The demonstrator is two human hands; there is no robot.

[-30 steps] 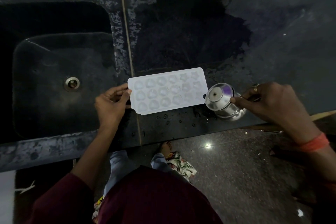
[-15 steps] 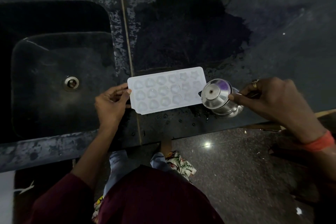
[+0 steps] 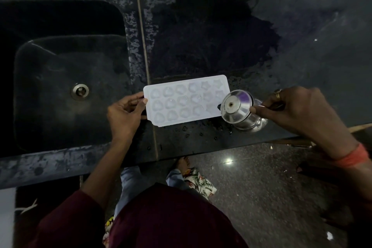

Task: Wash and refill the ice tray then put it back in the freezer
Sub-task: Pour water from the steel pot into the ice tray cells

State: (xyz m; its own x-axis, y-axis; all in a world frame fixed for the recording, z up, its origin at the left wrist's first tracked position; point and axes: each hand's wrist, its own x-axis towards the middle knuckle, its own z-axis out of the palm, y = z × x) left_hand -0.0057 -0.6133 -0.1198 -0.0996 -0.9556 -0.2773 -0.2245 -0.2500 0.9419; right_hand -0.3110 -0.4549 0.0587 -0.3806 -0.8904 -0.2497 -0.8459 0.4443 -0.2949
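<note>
Spillage is the big danger right now: the small shiny steel pot (image 3: 236, 106) is tipped hard over toward the right end of the white plastic ice tray (image 3: 181, 100), and if the tilt goes any steeper the water likely rushes out, overshoots the little moulded cells and floods the black stone counter (image 3: 221, 36). There are droplets (image 3: 201, 133) scattered on the stone just in front of the tray, so the surface is wet and slick, and a nudge from the pot's rim could skate the light tray sideways. Whether a stream is actually running at this instant, I cannot tell; the cells look glossy, but their fill level is not readable. Another worry: the tray sits near the counter's front edge, so a clumsy lift with full cells would slop water onto the floor. Now the hands. The left hand (image 3: 124, 115) is at the tray's short left end, thumb and fingertips pinching that edge and bracing it flat on the counter, just right of the dark sink (image 3: 60, 78). The right hand (image 3: 298, 110) is curled round the far side of the pot, thumb tip at its rim, holding it on a slant above the tray's right corner. So the tray lies flat between the two hands, gripped on the left, pot overlapping on the right.
</note>
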